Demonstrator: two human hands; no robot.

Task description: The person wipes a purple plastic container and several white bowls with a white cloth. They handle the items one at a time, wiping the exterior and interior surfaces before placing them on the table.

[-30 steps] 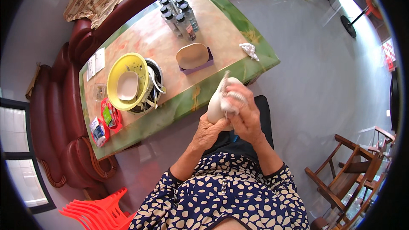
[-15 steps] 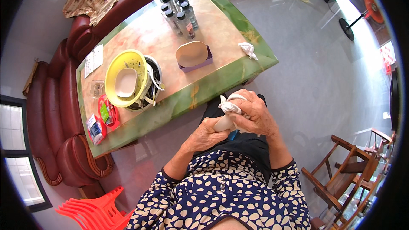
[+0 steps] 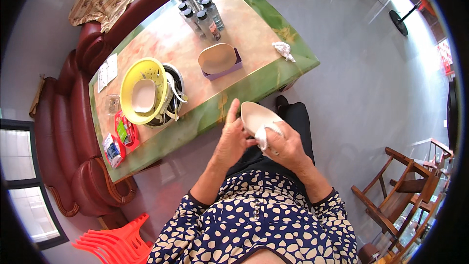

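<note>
In front of my lap, my right hand (image 3: 287, 147) grips a beige oval bowl (image 3: 258, 114) together with a white cloth (image 3: 262, 136), which is bunched at the bowl's near side. The bowl is tilted, its hollow side partly showing. My left hand (image 3: 231, 139) is just left of the bowl, index finger stretched out and fingers apart; whether its fingertips touch the cloth I cannot tell. On the table (image 3: 205, 117) beyond, a similar beige bowl (image 3: 217, 57) leans in a purple box (image 3: 225, 72). Another beige bowl (image 3: 144, 96) lies in a yellow colander (image 3: 128, 79).
The colander rests on a pot (image 3: 180, 76) with white straps. Several black-capped bottles (image 3: 209, 25) stand at the far side. A crumpled white tissue (image 3: 283, 51) lies near the right corner. Red trays (image 3: 128, 129) hold packets. Red plastic chairs (image 3: 115, 242) and wooden chairs (image 3: 391, 200) flank me.
The bowl has turned so that its hollow side shows. My left hand has let go of it and opened, moving slightly left. My right hand keeps the bowl and cloth.
</note>
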